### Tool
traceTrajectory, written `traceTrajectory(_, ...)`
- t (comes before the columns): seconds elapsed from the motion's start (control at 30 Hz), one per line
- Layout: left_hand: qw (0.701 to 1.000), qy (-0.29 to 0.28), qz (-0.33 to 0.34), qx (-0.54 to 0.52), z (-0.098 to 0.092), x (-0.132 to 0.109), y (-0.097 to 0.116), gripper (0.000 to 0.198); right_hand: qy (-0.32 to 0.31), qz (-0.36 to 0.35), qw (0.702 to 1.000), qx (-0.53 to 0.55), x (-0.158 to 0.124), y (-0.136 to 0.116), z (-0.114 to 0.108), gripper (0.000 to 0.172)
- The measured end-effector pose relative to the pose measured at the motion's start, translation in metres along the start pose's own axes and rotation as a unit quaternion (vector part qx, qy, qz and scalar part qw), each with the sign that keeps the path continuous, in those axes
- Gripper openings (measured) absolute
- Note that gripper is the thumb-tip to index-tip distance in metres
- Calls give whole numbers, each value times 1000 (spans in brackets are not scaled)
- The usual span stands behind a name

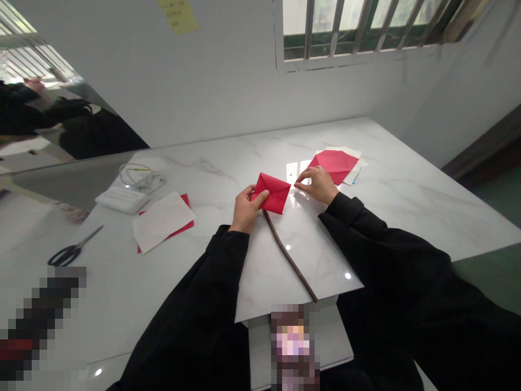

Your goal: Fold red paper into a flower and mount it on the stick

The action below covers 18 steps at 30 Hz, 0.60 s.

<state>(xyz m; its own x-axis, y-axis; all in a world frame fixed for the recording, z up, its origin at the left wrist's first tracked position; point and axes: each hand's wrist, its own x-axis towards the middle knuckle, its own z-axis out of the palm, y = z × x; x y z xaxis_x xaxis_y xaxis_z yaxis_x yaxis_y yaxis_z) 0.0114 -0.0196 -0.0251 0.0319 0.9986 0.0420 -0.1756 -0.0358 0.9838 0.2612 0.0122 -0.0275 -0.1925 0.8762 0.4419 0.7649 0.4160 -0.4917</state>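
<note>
My left hand (246,209) grips a small red paper envelope (278,191), thumb across its front where creases meet. Just off the envelope's right corner is my right hand (318,184). Its thumb and forefinger come together in a pinch, and whatever may be between them is too small to make out. Under the envelope lies a thin brown stick (288,256), running down to the table's front edge; its upper end is hidden. Behind my right hand a creased sheet of red paper (336,163) rests on white sheets (353,175).
On the left of the marble-patterned table (220,271) are white paper (163,221) over red paper (187,227), black-handled scissors (69,251), and a white device (122,200) with a coiled cable (140,176). A yellow note (178,15) is on the wall beyond. A barred window (358,27) is above.
</note>
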Motion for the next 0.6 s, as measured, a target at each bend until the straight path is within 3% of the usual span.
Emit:
traceTrajectory(0.2,999,4,-22,-22,1,-2,3,40,-12,77,993,-92,-1,17,-10,11)
traceTrajectory(0.37,997,6,-43,-57,1,-3,6,45,4,77,992,-99,-2,7,-12,14)
traceTrajectory(0.5,994,-8,-60,-91,0,-3,8,48,32,39,995,82,-3,-20,-8,24)
traceTrajectory(0.6,992,-26,-64,-104,0,-3,9,49,-16,34,971,237,-8,-37,2,42)
